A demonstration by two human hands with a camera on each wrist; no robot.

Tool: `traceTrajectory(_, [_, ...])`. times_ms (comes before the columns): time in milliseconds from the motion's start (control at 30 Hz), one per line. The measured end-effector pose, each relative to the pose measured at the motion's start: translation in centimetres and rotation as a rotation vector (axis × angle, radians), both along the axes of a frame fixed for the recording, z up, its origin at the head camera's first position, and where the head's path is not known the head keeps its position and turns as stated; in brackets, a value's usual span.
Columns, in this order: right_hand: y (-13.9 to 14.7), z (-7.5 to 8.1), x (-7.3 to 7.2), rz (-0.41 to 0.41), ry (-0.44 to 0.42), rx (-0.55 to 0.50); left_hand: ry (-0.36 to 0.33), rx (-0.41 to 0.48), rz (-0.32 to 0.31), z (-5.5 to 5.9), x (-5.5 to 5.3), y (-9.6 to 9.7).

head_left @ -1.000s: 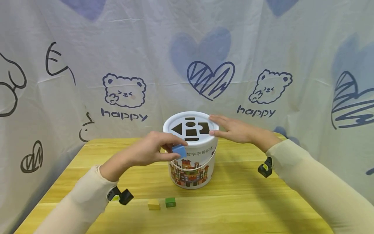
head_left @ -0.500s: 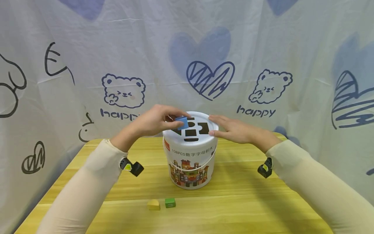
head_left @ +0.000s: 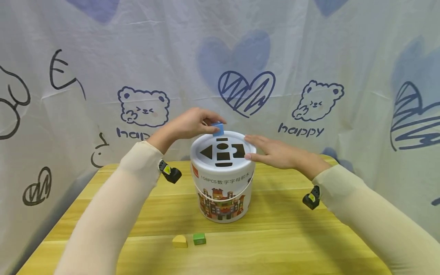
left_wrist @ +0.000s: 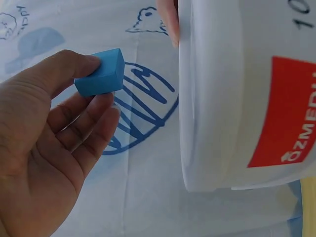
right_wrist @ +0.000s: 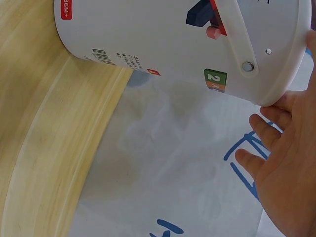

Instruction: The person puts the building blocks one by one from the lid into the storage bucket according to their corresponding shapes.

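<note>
Heart-printed curtain (head_left: 154, 57) behind wood-grain table (head_left: 275, 244). Your left hand (head_left: 193, 123) pinches blue block (head_left: 218, 129) between thumb and fingers, held above slotted bucket lid (head_left: 206, 163), apart from it; block's long axis unclear. Your right hand (head_left: 273, 152), fingers uncurled, touches lid's right rim.

A bucket (head_left: 225, 208) stands on a desk (head_left: 292, 244), hanging cloth (head_left: 192, 72) behind. Left grip (head_left: 192, 123) holds one block (head_left: 218, 129) above the lid (head_left: 203, 163), toward its far edge; right grip (head_left: 276, 152) touches the lid's right rim. Before the bucket, a second block (head_left: 180, 241) lies just left of a third block (head_left: 199, 239).
</note>
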State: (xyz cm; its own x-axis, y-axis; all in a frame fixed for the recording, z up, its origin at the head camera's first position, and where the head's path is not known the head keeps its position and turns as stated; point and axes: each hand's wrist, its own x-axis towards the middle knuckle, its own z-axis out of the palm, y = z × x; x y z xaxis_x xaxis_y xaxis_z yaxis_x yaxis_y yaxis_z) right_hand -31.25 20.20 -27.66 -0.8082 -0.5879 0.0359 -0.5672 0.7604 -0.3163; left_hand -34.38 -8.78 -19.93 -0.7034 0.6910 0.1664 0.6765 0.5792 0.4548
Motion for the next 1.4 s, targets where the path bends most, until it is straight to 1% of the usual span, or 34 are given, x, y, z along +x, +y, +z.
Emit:
traceTrajectory(133, [0.0, -0.1, 0.0, -0.002, -0.001, -0.001, -0.010, -0.026, 0.000, -0.1, -1.3, 0.5])
traceTrajectory(333, [0.0, -0.1, -0.1, -0.003, 0.001, -0.001, -0.023, -0.066, -0.017, -0.1, -3.0, 1.1])
traceTrajectory(500, [0.1, -0.2, 0.0, 0.000, -0.003, -0.008, -0.040, -0.118, -0.007, -0.1, -4.0, 1.6])
traceTrajectory(633, [0.2, -0.2, 0.0, 0.001, -0.004, -0.012, -0.052, -0.150, -0.007, -0.3, -4.6, 2.1])
traceTrajectory(900, [0.2, -0.3, -0.1, 0.003, 0.005, -0.010, -0.064, -0.206, -0.017, -1.0, -5.1, 3.0])
traceTrajectory(1133, [0.3, -0.3, -0.2, -0.007, 0.004, -0.009, -0.055, -0.269, -0.014, -1.0, -5.4, 3.4])
traceTrajectory(1400, [0.2, -0.3, -0.2, -0.012, 0.009, -0.002, -0.059, -0.293, -0.022, -1.1, -5.3, 3.5])
